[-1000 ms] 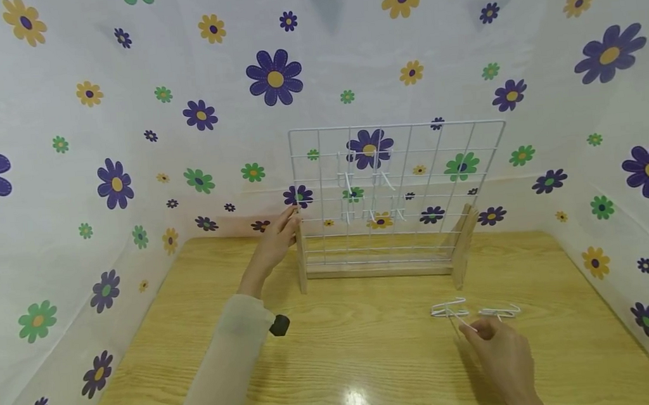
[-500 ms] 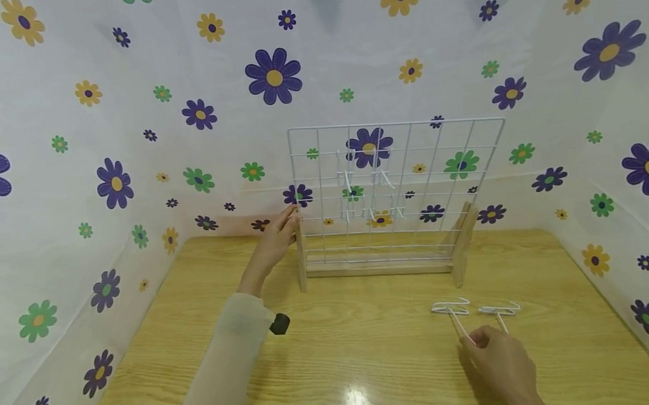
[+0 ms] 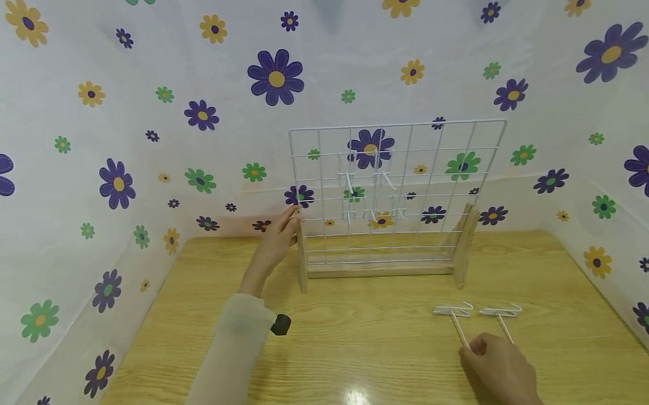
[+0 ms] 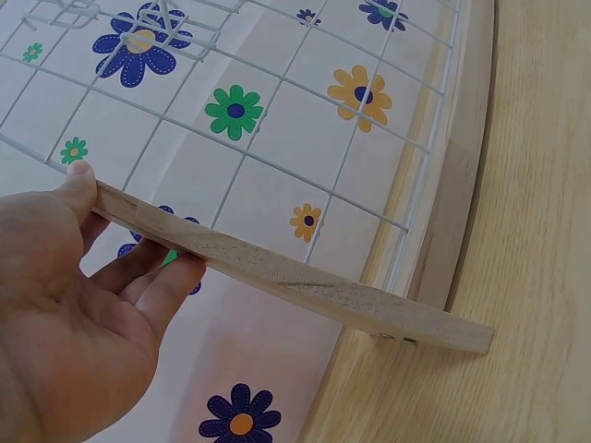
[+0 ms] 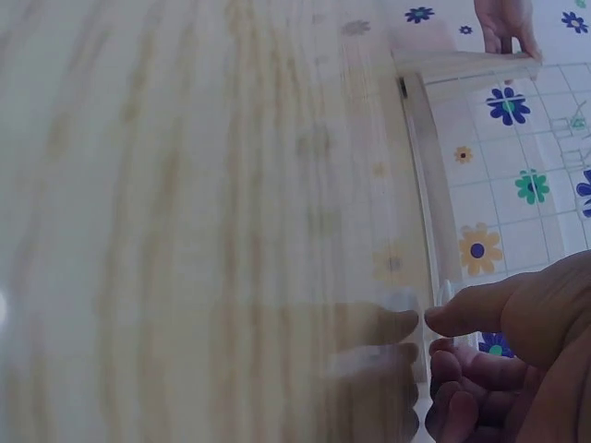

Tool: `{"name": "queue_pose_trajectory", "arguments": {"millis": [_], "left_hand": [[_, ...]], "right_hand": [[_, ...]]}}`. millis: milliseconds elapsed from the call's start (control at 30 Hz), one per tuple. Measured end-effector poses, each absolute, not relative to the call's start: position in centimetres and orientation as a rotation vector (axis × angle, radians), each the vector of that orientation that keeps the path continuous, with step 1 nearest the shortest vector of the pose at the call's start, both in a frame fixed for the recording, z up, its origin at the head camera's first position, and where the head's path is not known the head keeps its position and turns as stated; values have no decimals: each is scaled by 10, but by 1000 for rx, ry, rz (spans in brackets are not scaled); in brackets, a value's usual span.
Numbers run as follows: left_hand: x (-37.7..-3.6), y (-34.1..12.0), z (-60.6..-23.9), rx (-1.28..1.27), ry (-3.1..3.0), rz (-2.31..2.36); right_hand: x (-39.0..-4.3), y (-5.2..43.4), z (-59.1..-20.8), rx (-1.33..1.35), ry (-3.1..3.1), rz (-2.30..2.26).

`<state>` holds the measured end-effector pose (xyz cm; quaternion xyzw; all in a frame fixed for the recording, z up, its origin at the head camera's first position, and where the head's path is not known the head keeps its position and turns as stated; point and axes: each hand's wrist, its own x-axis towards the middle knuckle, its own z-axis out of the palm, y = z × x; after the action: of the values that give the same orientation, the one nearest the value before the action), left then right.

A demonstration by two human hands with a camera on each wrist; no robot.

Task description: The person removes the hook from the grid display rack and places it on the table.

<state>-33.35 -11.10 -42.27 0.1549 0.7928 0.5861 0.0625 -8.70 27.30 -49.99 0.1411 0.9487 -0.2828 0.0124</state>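
A white wire grid rack stands upright between wooden side legs near the back of the table. My left hand grips the rack's left wooden leg, thumb on one side and fingers on the other in the left wrist view. At the front right, my right hand pinches the stem end of a white metal hook, its head low at the table. A second white hook lies just right of it, its stem end partly behind the hand. In the right wrist view my right fingers mostly hide the hook.
Several white hooks hang on the grid's middle and left. A wooden crossbar joins the rack's legs, with the right leg leaning. Flower-patterned sheeting encloses the wooden table at the back and sides.
My right hand has drawn back slightly toward me, and the pinched hook's head has turned and come down flatter beside the other. My left hand has stayed on the rack.
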Motion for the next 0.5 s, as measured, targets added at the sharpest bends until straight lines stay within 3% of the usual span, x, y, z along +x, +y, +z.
{"name": "queue_pose_trajectory", "arguments": {"millis": [500], "left_hand": [[-334,-111,-424,473,2396,1768]], "right_hand": [[-88,273,-502,416,2977,-826]]}}
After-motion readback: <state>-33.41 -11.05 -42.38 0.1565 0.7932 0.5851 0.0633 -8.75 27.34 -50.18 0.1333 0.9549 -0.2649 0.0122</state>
